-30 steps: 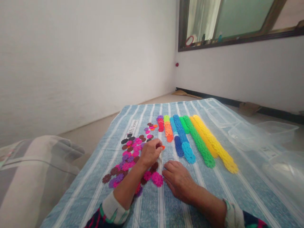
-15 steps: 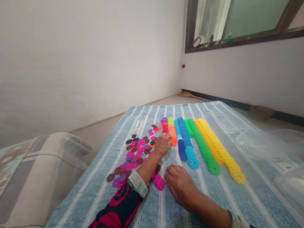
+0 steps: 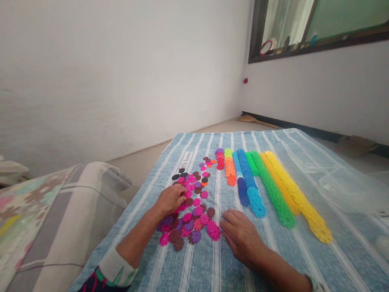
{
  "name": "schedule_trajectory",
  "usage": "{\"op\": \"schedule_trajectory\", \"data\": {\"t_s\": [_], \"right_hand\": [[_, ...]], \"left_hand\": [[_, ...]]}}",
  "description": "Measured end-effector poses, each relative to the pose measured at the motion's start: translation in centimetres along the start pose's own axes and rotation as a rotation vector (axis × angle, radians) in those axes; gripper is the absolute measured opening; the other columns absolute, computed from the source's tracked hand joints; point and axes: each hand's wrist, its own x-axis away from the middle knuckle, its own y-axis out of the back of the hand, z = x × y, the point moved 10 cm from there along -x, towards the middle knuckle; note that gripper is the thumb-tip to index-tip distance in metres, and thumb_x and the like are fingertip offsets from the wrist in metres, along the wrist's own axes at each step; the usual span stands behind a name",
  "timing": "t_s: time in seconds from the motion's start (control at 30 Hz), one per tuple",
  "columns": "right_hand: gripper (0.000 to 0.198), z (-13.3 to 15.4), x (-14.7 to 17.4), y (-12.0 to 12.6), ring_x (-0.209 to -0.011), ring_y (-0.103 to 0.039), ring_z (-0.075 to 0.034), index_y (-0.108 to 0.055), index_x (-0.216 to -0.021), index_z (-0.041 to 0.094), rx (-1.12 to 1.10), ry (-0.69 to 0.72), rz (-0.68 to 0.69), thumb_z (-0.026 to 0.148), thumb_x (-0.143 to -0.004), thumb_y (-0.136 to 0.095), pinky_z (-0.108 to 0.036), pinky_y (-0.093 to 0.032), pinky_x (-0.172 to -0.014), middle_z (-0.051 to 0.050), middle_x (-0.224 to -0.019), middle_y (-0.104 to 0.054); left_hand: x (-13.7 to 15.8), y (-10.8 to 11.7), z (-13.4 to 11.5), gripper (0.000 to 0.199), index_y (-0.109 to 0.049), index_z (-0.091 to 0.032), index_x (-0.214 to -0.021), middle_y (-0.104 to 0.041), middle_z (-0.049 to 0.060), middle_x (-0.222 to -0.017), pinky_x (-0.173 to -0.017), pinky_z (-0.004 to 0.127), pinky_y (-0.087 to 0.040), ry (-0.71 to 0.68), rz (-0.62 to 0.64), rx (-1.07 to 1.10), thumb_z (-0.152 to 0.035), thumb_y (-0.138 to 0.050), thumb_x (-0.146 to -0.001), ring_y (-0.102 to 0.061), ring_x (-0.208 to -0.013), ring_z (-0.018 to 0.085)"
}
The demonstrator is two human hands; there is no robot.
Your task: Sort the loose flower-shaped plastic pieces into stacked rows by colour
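Fingertips bent down and close together, my left hand [image 3: 170, 199] is over a loose pile of flower-shaped plastic discs in pink, purple, brown and black; what its fingertips hold, if anything, is hidden. My right hand [image 3: 242, 238] lies low on the cloth with its fingers loosely extended, beside a short overlapping row of pink discs [image 3: 213, 230]. Right of the pile, overlapping rows sorted by colour run along the cloth: red discs [image 3: 220, 161], orange discs [image 3: 230, 170], blue discs [image 3: 247, 174], green discs [image 3: 272, 192] and yellow discs [image 3: 291, 190].
A blue-and-white striped cloth [image 3: 200, 280] covers the table. Clear plastic containers [image 3: 343, 186] stand at the right. A grey-striped fabric cover [image 3: 88, 202] drapes over something at the left. A wall [image 3: 121, 81] rises behind, with a window [image 3: 328, 28] at upper right.
My left hand has moved from the end of the orange row back left to the loose pile. My right hand stays beside the pink discs. The view has turned slightly left.
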Motion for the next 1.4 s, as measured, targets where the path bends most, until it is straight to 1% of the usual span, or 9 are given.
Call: {"op": "schedule_trajectory", "data": {"t_s": [0.17, 0.33, 0.43, 0.53, 0.7, 0.83, 0.97, 1.2, 1.4], "right_hand": [[0.011, -0.1, 0.1, -0.1, -0.095, -0.05, -0.023, -0.056, -0.085, 0.019, 0.002, 0.0, 0.013, 0.013, -0.093, -0.051, -0.037, -0.041, -0.085, -0.006, -0.094, -0.057], [0.011, 0.0, 0.1, 0.0, -0.096, -0.05, -0.023, -0.056, -0.086, 0.019, -0.005, 0.01, -0.003, 0.012, -0.092, -0.051, -0.038, -0.041, -0.086, -0.007, -0.094, -0.057], [0.01, 0.0, 0.0, 0.1, -0.096, -0.05, -0.023, -0.056, -0.086, 0.019, -0.002, 0.008, -0.003, 0.012, -0.092, -0.052, -0.038, -0.042, -0.086, -0.007, -0.094, -0.057], [0.01, 0.0, 0.0, 0.0, -0.096, -0.05, -0.023, -0.057, -0.086, 0.019, 0.001, 0.011, 0.004, 0.013, -0.092, -0.052, -0.038, -0.042, -0.086, -0.007, -0.094, -0.057], [0.01, 0.0, 0.0, 0.1, -0.097, -0.05, -0.023, -0.056, -0.086, 0.019, 0.005, 0.015, -0.013, 0.011, -0.091, -0.052, -0.038, -0.041, -0.086, -0.007, -0.095, -0.057], [0.009, 0.0, -0.2, 0.1, -0.093, -0.049, -0.023, -0.055, -0.085, 0.019, 0.02, 0.007, -0.003, 0.012, -0.089, -0.055, -0.037, -0.041, -0.082, -0.006, -0.093, -0.057], [0.008, 0.0, -0.3, 0.1, -0.091, -0.049, -0.023, -0.055, -0.084, 0.019, 0.031, -0.004, 0.017, 0.013, -0.089, -0.056, -0.036, -0.04, -0.08, -0.006, -0.091, -0.057], [0.007, -0.1, -0.4, -0.1, -0.092, -0.048, -0.022, -0.056, -0.086, 0.019, 0.051, -0.009, 0.014, 0.013, -0.088, -0.056, -0.036, -0.04, -0.081, -0.006, -0.093, -0.057], [0.006, -0.1, -0.5, 0.1, -0.094, -0.048, -0.023, -0.057, -0.087, 0.018, 0.045, -0.006, 0.007, 0.013, -0.088, -0.056, -0.036, -0.04, -0.082, -0.007, -0.094, -0.058]], "left_hand": [[1.0, -0.5, 1.3, 0.014, -0.065, -0.021, -0.083, -0.067, 0.001, -0.082, -0.068, 0.023, -0.039, 0.098, 0.039, 0.034, -0.017, -0.055, -0.074, -0.063, -0.081, 0.017], [0.4, 0.2, 0.9, 0.016, -0.063, -0.019, -0.073, -0.067, 0.004, -0.079, -0.064, 0.026, -0.036, 0.148, 0.064, -0.049, -0.024, -0.05, -0.082, -0.063, -0.08, 0.02], [-0.2, -0.2, 0.8, 0.01, -0.061, -0.019, -0.072, -0.066, 0.004, -0.079, -0.062, 0.025, -0.035, 0.184, 0.107, -0.06, -0.022, -0.054, -0.078, -0.062, -0.079, 0.019], [-0.7, -0.8, 1.1, 0.002, -0.059, -0.019, -0.071, -0.063, 0.001, -0.074, -0.06, 0.024, -0.034, 0.192, 0.108, 0.019, -0.017, -0.058, -0.072, -0.059, -0.073, 0.016], [-0.9, -1.1, 3.0, 0.007, -0.054, -0.018, -0.063, -0.054, -0.004, -0.06, -0.055, 0.021, -0.032, 0.191, 0.092, 0.222, -0.011, -0.057, -0.064, -0.052, -0.061, 0.012], [-1.0, 0.3, 4.0, 0.007, -0.053, -0.017, -0.058, -0.05, -0.005, -0.053, -0.053, 0.022, -0.03, 0.204, 0.051, 0.271, -0.013, -0.055, -0.063, -0.047, -0.056, 0.012], [-2.4, 2.0, -0.3, 0.005, -0.056, -0.017, -0.061, -0.053, -0.004, -0.057, -0.057, 0.022, -0.034, 0.033, -0.032, 0.373, -0.017, -0.054, -0.065, -0.049, -0.059, 0.012], [-6.5, 0.1, -11.5, 0.017, -0.066, -0.016, -0.071, -0.061, -0.001, -0.064, -0.063, 0.022, -0.039, -0.191, -0.108, 0.383, -0.01, -0.05, -0.069, -0.055, -0.067, 0.014], [-8.8, -0.3, -15.6, 0.024, -0.071, -0.016, -0.081, -0.07, 0.006, -0.086, -0.079, 0.026, -0.045, -0.234, -0.159, 0.234, -0.01, -0.049, -0.078, -0.062, -0.085, 0.017]]}}
